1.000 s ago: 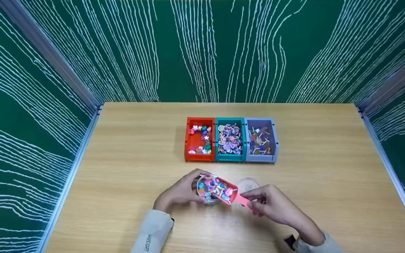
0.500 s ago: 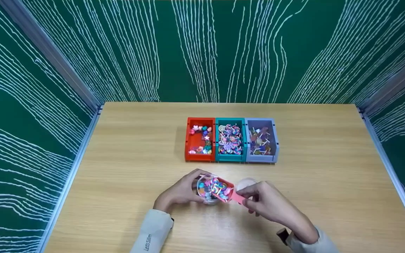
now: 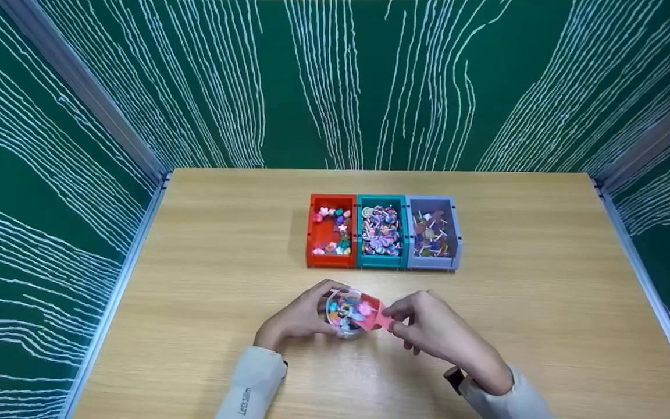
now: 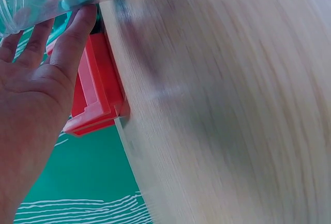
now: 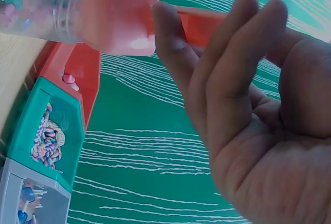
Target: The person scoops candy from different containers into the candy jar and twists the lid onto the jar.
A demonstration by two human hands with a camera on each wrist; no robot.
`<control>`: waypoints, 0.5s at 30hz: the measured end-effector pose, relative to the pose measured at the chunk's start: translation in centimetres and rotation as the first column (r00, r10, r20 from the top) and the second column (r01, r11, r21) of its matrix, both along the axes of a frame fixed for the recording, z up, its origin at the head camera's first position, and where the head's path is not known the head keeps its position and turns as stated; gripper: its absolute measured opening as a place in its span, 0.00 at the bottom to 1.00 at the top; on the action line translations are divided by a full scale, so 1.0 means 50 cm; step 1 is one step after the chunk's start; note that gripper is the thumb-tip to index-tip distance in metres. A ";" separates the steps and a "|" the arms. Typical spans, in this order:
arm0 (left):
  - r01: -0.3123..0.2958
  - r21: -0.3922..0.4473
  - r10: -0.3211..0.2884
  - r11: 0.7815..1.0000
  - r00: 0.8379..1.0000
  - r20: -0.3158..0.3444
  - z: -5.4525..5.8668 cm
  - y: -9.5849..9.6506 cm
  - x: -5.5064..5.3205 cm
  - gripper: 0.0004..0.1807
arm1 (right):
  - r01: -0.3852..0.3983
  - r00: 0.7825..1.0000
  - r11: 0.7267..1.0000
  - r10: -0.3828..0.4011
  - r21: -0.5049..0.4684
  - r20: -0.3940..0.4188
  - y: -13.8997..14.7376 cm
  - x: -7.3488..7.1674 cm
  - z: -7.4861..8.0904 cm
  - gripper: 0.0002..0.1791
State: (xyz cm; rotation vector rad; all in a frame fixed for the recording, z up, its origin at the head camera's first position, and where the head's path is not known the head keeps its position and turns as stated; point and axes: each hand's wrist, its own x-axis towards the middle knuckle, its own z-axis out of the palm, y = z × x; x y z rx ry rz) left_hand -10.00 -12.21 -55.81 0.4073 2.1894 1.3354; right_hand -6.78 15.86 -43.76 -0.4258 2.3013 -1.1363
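My left hand (image 3: 299, 313) grips a clear plastic jar (image 5: 39, 14) from its left side, thumb in front and fingers behind. Small colourful charms lie inside the jar. Between thumb and fingers, my right hand (image 3: 437, 329) pinches the handle of a pink scoop (image 5: 119, 19). The scoop's front end is at the jar's mouth, tipped down into it. One pink piece (image 3: 365, 308) still shows in the scoop in the head view. In the right wrist view the scoop's underside faces the camera and hides what it carries.
Behind the jar stand three joined bins: a red bin (image 3: 331, 262) with small charms, a teal bin (image 3: 381, 262) with swirl lollipop charms and a lilac bin (image 3: 434, 263) with stick lollipop charms. Green walls with white wavy lines enclose the wooden table (image 3: 224, 233).
My right hand has moved left and tipped the scoop further into the jar. Most swirl candy charms have left the scoop. A round clear piece on the table is now mostly behind the right hand.
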 end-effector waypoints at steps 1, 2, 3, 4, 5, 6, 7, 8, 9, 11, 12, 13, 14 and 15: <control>0.000 -0.003 0.000 1.000 1.000 -0.002 0.000 0.000 0.000 0.42 | 0.001 1.000 1.000 -0.001 -0.001 -0.004 -0.002 0.000 0.001 0.14; 0.000 -0.002 0.000 1.000 1.000 -0.003 0.001 0.000 0.000 0.42 | 0.000 1.000 1.000 0.000 -0.001 -0.009 -0.003 -0.001 0.001 0.14; 0.000 0.000 0.000 1.000 1.000 0.000 0.001 0.000 0.000 0.42 | -0.002 1.000 1.000 0.002 0.000 -0.014 -0.004 -0.001 0.002 0.14; 0.001 0.003 -0.001 1.000 1.000 -0.001 0.001 0.000 0.000 0.42 | -0.004 1.000 1.000 0.004 0.002 -0.017 -0.004 -0.001 0.002 0.14; 0.001 0.006 -0.001 1.000 1.000 -0.001 0.001 0.000 0.000 0.42 | -0.004 1.000 1.000 0.004 0.003 -0.018 -0.004 -0.001 0.003 0.14; 0.000 0.008 0.000 1.000 1.000 0.000 0.001 0.000 0.000 0.42 | -0.007 1.000 1.000 0.007 0.002 -0.021 -0.004 0.000 0.003 0.14; 0.000 0.008 0.000 1.000 1.000 -0.001 0.001 0.000 0.000 0.42 | -0.007 1.000 1.000 0.007 0.003 -0.022 -0.003 0.000 0.004 0.14; 0.002 0.011 -0.002 1.000 1.000 -0.004 0.001 0.000 0.000 0.42 | -0.007 1.000 1.000 0.007 0.002 -0.021 -0.002 0.000 0.005 0.14; 0.002 0.011 -0.001 1.000 1.000 -0.004 0.000 -0.001 0.001 0.42 | -0.005 1.000 1.000 0.004 -0.001 -0.019 0.000 0.000 0.006 0.14; 0.003 0.018 -0.003 1.000 1.000 -0.006 0.000 -0.001 0.001 0.41 | -0.002 1.000 1.000 0.002 -0.022 -0.026 0.005 0.001 0.005 0.14; 0.006 0.025 -0.006 1.000 1.000 -0.008 0.000 -0.001 0.001 0.41 | 0.000 0.999 0.999 -0.001 -0.036 -0.032 0.009 0.002 0.004 0.14; 0.009 0.035 -0.009 0.999 1.000 -0.011 -0.001 -0.001 0.001 0.41 | 0.005 0.999 0.999 -0.007 -0.052 -0.037 0.012 0.002 0.002 0.14; 0.012 0.048 -0.012 0.999 1.000 -0.009 -0.001 -0.002 0.001 0.41 | 0.010 0.999 0.997 -0.013 -0.070 -0.042 0.016 0.003 0.000 0.15; 0.013 0.056 -0.013 0.998 1.000 -0.008 -0.001 -0.002 0.001 0.41 | 0.017 0.999 0.996 -0.021 -0.089 -0.045 0.021 0.003 -0.003 0.15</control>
